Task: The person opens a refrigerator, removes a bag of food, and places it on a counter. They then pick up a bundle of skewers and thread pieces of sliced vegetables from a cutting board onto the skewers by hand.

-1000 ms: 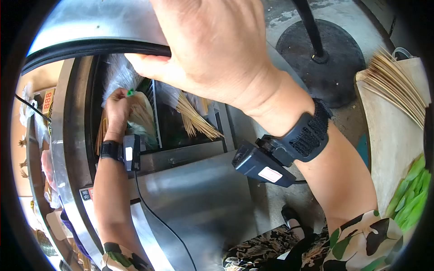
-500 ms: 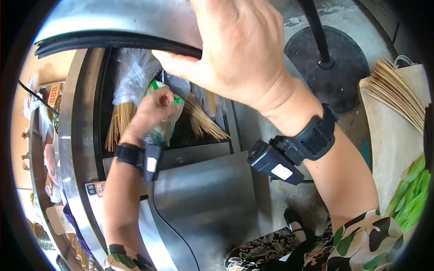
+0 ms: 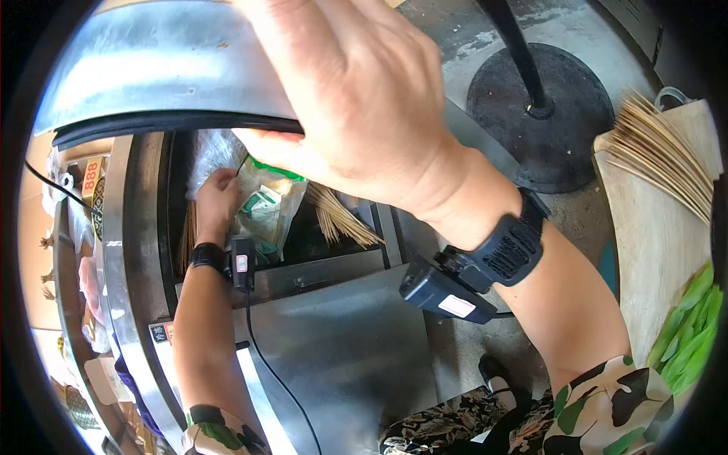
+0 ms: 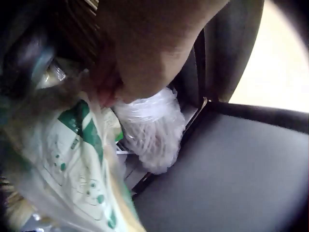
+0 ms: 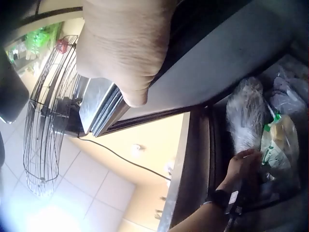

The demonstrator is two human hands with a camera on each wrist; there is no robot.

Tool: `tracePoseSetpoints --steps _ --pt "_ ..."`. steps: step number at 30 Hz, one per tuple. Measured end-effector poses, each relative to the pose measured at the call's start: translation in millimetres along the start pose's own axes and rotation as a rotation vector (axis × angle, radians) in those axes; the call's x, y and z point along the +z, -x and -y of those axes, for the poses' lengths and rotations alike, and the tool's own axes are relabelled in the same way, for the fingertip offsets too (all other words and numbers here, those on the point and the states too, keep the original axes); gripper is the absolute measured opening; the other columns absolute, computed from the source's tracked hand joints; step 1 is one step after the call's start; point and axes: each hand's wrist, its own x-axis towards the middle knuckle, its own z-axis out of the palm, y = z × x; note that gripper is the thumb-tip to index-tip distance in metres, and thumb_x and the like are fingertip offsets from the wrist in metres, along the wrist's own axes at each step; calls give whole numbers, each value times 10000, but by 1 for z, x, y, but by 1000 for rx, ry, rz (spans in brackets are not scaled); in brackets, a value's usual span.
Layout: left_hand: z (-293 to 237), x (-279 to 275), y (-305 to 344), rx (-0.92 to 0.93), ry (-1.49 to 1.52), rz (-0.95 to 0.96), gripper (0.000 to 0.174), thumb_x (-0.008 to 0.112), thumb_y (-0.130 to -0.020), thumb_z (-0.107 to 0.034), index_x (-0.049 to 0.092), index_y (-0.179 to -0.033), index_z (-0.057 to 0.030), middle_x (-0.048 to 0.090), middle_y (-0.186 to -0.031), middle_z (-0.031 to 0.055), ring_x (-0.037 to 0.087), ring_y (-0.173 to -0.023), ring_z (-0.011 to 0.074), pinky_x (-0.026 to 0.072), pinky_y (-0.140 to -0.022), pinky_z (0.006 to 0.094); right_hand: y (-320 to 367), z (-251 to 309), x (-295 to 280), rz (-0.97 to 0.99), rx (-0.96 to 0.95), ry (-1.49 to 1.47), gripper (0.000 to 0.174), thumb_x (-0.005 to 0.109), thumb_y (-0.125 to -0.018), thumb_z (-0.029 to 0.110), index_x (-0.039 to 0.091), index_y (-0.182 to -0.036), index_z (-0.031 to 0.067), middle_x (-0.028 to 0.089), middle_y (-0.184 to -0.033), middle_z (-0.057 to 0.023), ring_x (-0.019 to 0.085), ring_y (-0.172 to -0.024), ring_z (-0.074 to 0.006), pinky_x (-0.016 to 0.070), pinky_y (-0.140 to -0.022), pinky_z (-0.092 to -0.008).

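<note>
My right hand (image 3: 341,98) grips the edge of a steel lid (image 3: 152,68) by its black gasket (image 3: 167,123) and holds it up; the lid (image 5: 217,63) and right hand (image 5: 125,48) also fill the right wrist view. My left hand (image 3: 217,193) reaches into the open chest and pinches the top of a green-printed plastic bag (image 3: 267,208). That bag (image 4: 72,159) hangs close under the left hand (image 4: 145,48). A clear plastic bag (image 4: 152,130) of skewers lies beside it. The left hand (image 5: 244,162) shows small and far off.
Bundles of bamboo skewers (image 3: 341,220) lie inside the chest to the right of the bag. More skewers (image 3: 660,159) and green vegetables (image 3: 690,326) lie on a board at the right. A black round stand base (image 3: 546,98) sits on the floor. A wire fan (image 5: 48,121) stands behind.
My left hand has drawn back to the left and deeper into the chest, and the green-printed bag now sits lower. My right hand still holds the lid up.
</note>
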Motion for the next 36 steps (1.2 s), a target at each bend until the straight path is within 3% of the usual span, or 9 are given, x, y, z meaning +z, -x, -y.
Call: tracePoseSetpoints --steps 4,7,15,18,21,24,30,33,36 --pt "-37 8 17 434 -519 59 368 607 -768 -286 608 -1072 -79 507 -1252 65 402 -1204 294 344 -992 393 2 9 2 -7 44 -12 734 761 -526 109 401 -1144 -61 548 -892 -140 553 -774 -241 480 -668 -300" --pt "-31 0 6 539 -887 -40 400 597 -774 -323 599 -1118 -117 491 -1275 25 337 -1260 272 297 -1020 462 1 15 0 -9 69 -16 727 769 -507 117 414 -1121 -41 546 -879 -125 548 -767 -236 476 -662 -299" --pt "22 -6 -23 464 -912 115 516 573 -781 -426 507 -1254 -229 313 -1410 -130 133 -1367 212 140 -1031 630 0 19 0 -27 121 -23 707 792 -457 138 447 -1061 12 539 -845 -84 537 -748 -225 466 -647 -299" --pt "-32 -13 -6 178 -990 311 491 570 -789 -406 521 -1241 -221 310 -1413 -130 132 -1368 215 100 -1035 631 -4 21 2 -49 141 -24 700 800 -438 146 459 -1038 32 537 -832 -69 532 -741 -220 463 -641 -299" --pt "-9 -6 -24 199 -489 145 538 555 -791 -484 535 -1220 -159 429 -1351 -37 206 -1345 257 57 -1061 577 -6 21 2 -87 151 -27 692 808 -419 154 472 -1015 52 534 -819 -54 528 -735 -216 459 -636 -298" --pt "-19 2 -10 372 -572 144 581 534 -796 -526 534 -1211 -120 498 -1283 70 263 -1315 300 69 -1069 541 -6 21 2 -121 149 -16 686 813 -407 158 480 -999 64 533 -811 -46 525 -729 -215 456 -630 -301" --pt "-62 21 23 340 -307 479 893 611 -624 -685 463 -1268 -83 431 -1320 157 275 -1300 331 158 -1054 527 1 9 25 -206 94 96 719 818 -412 166 480 -1038 61 541 -826 -51 536 -762 -220 466 -667 -290" --pt "-76 22 43 685 -638 421 950 625 -581 -699 433 -1296 -103 433 -1325 134 289 -1294 331 175 -1054 515 -4 21 -5 -65 158 13 752 821 -415 177 472 -1071 58 538 -832 -54 538 -775 -219 471 -679 -293" --pt "-68 36 43 820 -633 348 610 699 -634 -499 567 -1088 -113 545 -1175 98 404 -1198 318 247 -1025 499 -3 17 -5 -40 155 14 749 821 -418 183 469 -1068 58 536 -832 -55 536 -775 -219 471 -680 -295"
